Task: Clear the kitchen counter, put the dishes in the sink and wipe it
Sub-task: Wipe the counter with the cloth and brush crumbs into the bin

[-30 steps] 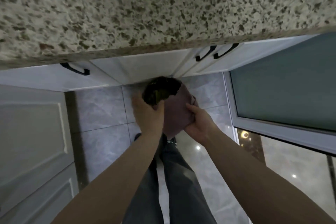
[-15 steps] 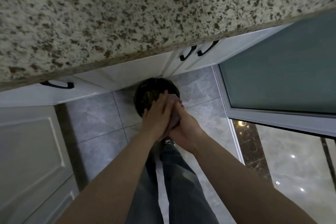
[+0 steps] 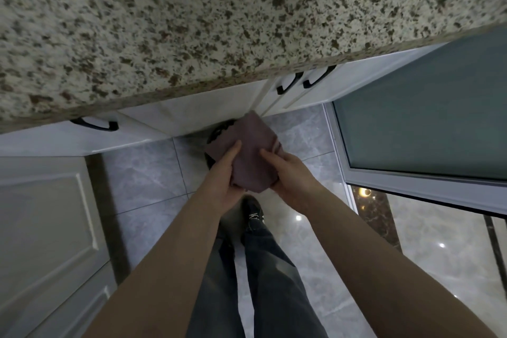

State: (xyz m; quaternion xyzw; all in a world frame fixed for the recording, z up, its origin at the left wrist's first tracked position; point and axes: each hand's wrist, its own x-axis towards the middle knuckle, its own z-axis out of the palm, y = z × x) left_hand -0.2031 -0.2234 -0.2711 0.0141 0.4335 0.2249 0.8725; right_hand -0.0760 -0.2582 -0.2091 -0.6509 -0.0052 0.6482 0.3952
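A mauve cleaning cloth [image 3: 251,156] is held in front of me, below the counter's edge and above a dark round bin [image 3: 219,133] on the floor. My left hand [image 3: 226,175] grips the cloth's left side, thumb on top. My right hand [image 3: 290,173] grips its right side with fingers curled under. The cloth hides most of the bin. The speckled granite counter [image 3: 219,16] fills the top of the view and this stretch of it is bare.
White cabinet doors with black handles [image 3: 318,81] run under the counter. A frosted glass door [image 3: 428,118] stands at the right, and a white panelled door [image 3: 44,228] at the left. My legs and a shoe [image 3: 255,217] are on the grey tiled floor.
Both hands have risen with the cloth from over the bin. The cloth, bunched between the palms half a second ago, is now spread wider between the two hands.
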